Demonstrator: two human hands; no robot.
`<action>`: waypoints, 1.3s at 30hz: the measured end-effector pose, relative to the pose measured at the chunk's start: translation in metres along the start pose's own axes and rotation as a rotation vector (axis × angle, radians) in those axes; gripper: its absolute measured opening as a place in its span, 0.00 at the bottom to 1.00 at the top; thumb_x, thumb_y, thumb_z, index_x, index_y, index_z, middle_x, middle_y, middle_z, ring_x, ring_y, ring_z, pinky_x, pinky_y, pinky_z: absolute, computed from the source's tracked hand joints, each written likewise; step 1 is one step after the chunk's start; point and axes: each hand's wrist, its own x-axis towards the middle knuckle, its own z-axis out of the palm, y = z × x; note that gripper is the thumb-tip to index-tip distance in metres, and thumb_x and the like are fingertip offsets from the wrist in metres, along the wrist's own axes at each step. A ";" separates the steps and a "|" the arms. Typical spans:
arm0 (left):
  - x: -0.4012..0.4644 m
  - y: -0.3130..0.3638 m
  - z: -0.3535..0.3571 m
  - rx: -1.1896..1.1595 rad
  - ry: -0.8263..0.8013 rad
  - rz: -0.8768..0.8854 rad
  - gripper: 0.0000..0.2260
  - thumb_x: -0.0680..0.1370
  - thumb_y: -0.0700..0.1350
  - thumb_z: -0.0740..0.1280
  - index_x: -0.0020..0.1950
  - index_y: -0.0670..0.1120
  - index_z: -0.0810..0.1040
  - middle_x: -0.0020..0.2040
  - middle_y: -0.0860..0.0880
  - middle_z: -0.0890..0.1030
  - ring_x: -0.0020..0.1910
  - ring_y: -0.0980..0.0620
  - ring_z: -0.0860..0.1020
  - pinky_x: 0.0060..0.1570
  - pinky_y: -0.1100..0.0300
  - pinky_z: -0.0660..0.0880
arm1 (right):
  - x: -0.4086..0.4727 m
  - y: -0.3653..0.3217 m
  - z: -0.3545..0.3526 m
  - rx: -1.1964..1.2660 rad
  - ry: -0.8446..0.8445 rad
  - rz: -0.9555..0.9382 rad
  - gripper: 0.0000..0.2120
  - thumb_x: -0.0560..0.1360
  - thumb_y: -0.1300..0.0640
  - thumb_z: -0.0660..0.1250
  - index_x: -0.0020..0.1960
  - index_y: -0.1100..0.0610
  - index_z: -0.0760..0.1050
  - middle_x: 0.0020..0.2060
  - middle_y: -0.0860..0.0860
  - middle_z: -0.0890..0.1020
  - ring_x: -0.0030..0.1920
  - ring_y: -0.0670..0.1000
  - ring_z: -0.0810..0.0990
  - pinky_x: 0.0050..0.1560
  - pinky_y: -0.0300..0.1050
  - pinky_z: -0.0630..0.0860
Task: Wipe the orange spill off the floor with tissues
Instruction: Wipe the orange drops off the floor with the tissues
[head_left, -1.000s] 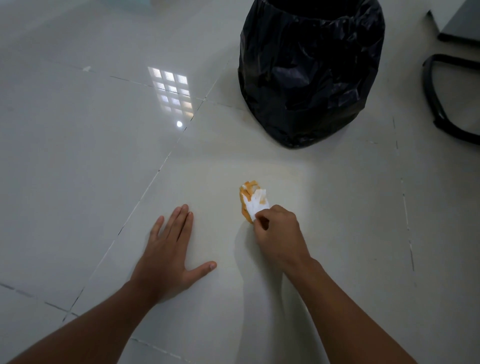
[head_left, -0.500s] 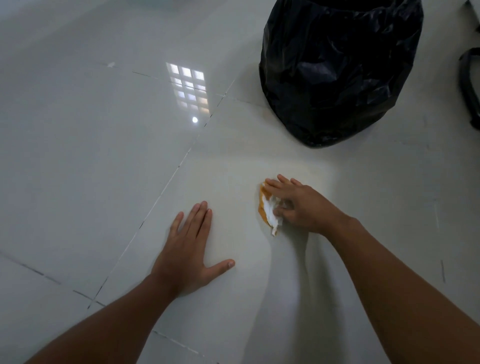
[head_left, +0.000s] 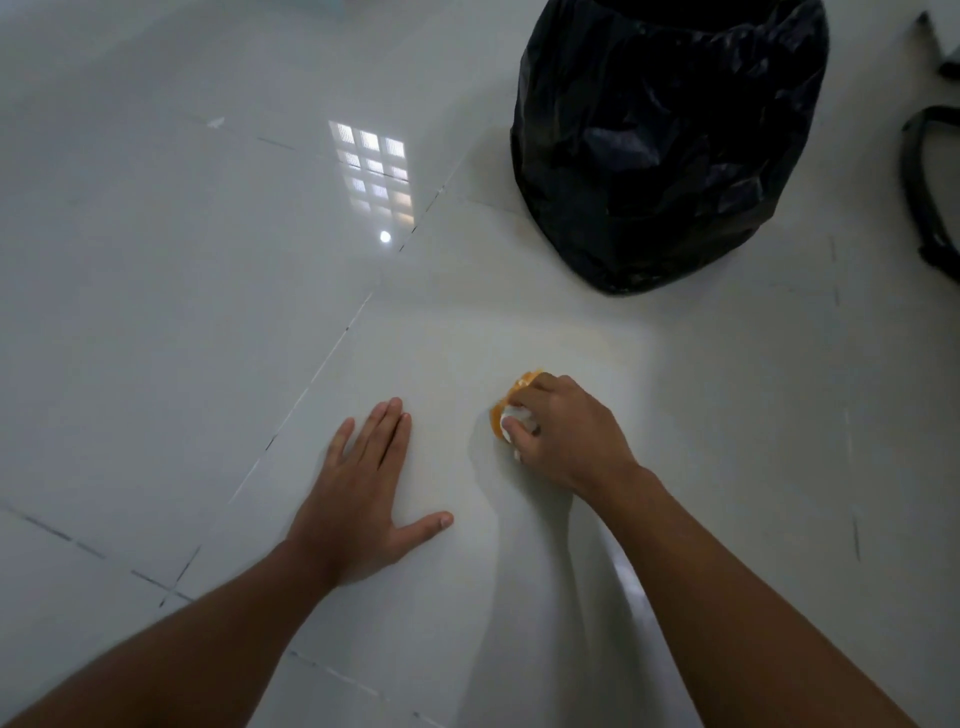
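The left hand (head_left: 358, 493) lies flat on the floor (head_left: 156, 312), fingers spread, while the right hand (head_left: 563, 434) pinches an orange-soaked tissue (head_left: 506, 413) against the tile, which may smear residue or tear before reaching the black bin bag (head_left: 670, 140).

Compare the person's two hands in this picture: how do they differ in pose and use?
The left hand lies flat and open on the floor, holding nothing; the right hand is curled around an orange-stained tissue. The left braces; the right presses the tissue down. Both touch the same tile.
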 end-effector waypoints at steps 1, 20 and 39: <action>-0.001 0.000 0.000 0.004 -0.004 0.001 0.49 0.73 0.74 0.55 0.80 0.38 0.56 0.82 0.42 0.54 0.82 0.47 0.50 0.78 0.41 0.53 | -0.002 0.000 0.000 0.036 -0.043 0.001 0.13 0.75 0.47 0.65 0.55 0.51 0.79 0.54 0.48 0.77 0.52 0.52 0.74 0.47 0.47 0.75; 0.000 -0.001 0.000 0.024 -0.018 0.003 0.49 0.74 0.74 0.55 0.80 0.38 0.57 0.82 0.42 0.54 0.81 0.47 0.52 0.77 0.40 0.54 | -0.039 0.089 -0.025 0.152 0.473 0.737 0.10 0.77 0.55 0.66 0.53 0.59 0.82 0.43 0.59 0.77 0.43 0.60 0.78 0.44 0.44 0.72; 0.003 0.000 0.001 0.044 -0.036 0.013 0.50 0.73 0.75 0.53 0.80 0.37 0.56 0.82 0.41 0.55 0.81 0.45 0.53 0.76 0.40 0.56 | -0.015 0.097 -0.022 0.242 0.541 0.855 0.10 0.76 0.57 0.67 0.47 0.63 0.83 0.38 0.59 0.77 0.37 0.58 0.77 0.39 0.45 0.73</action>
